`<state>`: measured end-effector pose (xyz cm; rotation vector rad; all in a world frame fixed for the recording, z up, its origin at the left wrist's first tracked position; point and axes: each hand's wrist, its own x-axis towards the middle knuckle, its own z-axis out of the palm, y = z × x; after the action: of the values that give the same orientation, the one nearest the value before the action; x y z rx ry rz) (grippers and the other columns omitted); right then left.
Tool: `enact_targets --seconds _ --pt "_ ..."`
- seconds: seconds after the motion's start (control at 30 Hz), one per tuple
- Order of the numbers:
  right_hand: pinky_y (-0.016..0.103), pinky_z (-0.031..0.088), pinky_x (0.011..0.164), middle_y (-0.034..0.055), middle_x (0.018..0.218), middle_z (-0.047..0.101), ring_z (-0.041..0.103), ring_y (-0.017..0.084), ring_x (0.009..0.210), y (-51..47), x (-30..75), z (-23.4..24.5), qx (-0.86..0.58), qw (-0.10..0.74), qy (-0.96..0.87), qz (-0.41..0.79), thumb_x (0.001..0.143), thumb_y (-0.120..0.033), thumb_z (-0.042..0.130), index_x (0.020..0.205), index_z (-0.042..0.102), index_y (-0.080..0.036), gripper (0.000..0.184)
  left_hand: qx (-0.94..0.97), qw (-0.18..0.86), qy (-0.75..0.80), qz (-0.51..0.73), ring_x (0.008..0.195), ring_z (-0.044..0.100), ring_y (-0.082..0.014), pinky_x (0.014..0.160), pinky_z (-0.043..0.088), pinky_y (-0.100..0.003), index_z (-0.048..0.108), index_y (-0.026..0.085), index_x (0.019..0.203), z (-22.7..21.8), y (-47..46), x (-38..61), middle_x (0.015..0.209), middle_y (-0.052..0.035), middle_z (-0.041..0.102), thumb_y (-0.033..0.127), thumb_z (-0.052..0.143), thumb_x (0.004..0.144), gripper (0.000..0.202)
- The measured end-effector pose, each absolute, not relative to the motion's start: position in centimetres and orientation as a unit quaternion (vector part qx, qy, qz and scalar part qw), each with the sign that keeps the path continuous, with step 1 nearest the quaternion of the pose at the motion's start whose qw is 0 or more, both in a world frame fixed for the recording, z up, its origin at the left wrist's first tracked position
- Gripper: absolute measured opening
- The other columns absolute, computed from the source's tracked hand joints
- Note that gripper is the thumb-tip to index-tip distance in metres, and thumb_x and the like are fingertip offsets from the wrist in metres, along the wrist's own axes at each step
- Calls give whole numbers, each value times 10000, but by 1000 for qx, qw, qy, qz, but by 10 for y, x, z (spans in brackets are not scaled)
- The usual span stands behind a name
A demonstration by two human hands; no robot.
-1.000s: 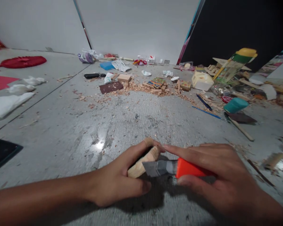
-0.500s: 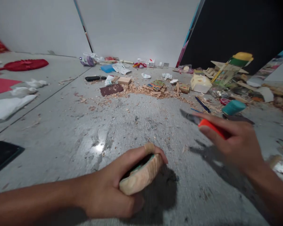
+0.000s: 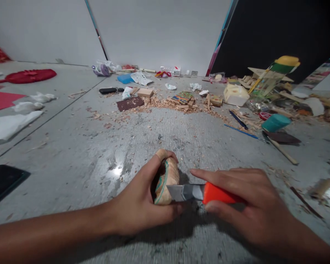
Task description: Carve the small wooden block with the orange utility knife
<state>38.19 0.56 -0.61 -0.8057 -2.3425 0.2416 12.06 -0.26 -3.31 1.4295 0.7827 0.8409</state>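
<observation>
My left hand [image 3: 139, 201] grips a rounded piece of pale wood [image 3: 166, 181] with teal lines on it, held on edge just above the grey floor [image 3: 99, 146]. A plaster wraps the forefinger of that hand. My right hand [image 3: 253, 209] is closed on an orange-handled utility knife [image 3: 200, 192], forefinger stretched along its top. The bare steel blade points left and its tip meets the lower side of the wood, beside my left thumb.
Wood shavings [image 3: 165, 104], small blocks and a brown sheet [image 3: 130, 103] lie further out. Tools, a teal object [image 3: 275, 123], sticks and boxes crowd the right. White cloths [image 3: 11, 123] and red items lie left; a black phone [image 3: 2, 179] lies near left.
My right hand swung the knife up and out to the right, then came back to the wood. My left hand turned the wood so it stands more on edge.
</observation>
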Motion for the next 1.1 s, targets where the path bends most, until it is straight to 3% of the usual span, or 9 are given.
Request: enact_targets --seconds 0.17,0.33,0.53,0.63,0.73,0.83,0.97,1.1 --pt "249 659 725 9 1099 884 851 136 864 4 381 -6 -310 315 -894 76 1188 -497 501 1329 736 -206 400 643 566 370 360 777 553 -126 673 486 -232 485 244 1163 -30 -1 124 906 59 535 205 870 824 514" --pt "264 639 700 -8 1101 884 846 128 826 4 383 -4 -313 304 -895 93 1177 -488 530 1350 730 -212 382 630 571 397 345 764 556 -125 647 475 -224 488 240 1163 -28 -4 125 917 54 573 196 883 804 536" --pt "280 570 612 -19 928 866 802 129 695 5 385 -6 -278 304 -907 84 1196 -503 492 1380 710 -227 397 635 582 387 328 814 520 -142 688 469 -245 518 233 1040 -24 -1 124 915 45 524 255 926 749 502" --pt "308 583 627 2 911 866 811 173 701 24 401 -13 -299 302 -904 49 1178 -518 526 1381 747 -249 403 663 558 377 328 841 524 -161 717 480 -269 528 237 1054 -23 -3 119 938 26 526 270 890 770 461" --pt "351 565 552 23 889 874 817 246 664 53 429 -17 -432 324 -840 -50 1123 -618 568 1187 855 -317 421 718 504 328 350 850 537 -174 747 497 -291 523 253 1133 -22 -7 114 967 16 538 205 855 716 535" --pt "424 592 618 101 1029 879 827 306 721 65 445 -9 -485 349 -798 -83 1123 -579 576 1197 860 -280 419 734 472 350 341 867 550 -182 779 520 -302 513 260 1169 -23 -6 113 982 14 545 224 875 729 570" --pt "364 637 708 40 1025 881 806 218 695 39 428 4 -420 345 -839 6 1121 -492 629 1307 818 -307 323 693 495 424 310 980 576 -232 854 542 -347 521 255 1230 -27 2 115 1057 -15 581 395 961 750 666" --pt "321 642 719 16 999 878 816 187 746 14 404 3 -349 313 -875 123 1108 -417 666 1378 774 -285 320 658 551 397 325 932 576 -206 803 526 -316 484 261 1286 -28 2 117 1045 -3 570 373 897 829 627"
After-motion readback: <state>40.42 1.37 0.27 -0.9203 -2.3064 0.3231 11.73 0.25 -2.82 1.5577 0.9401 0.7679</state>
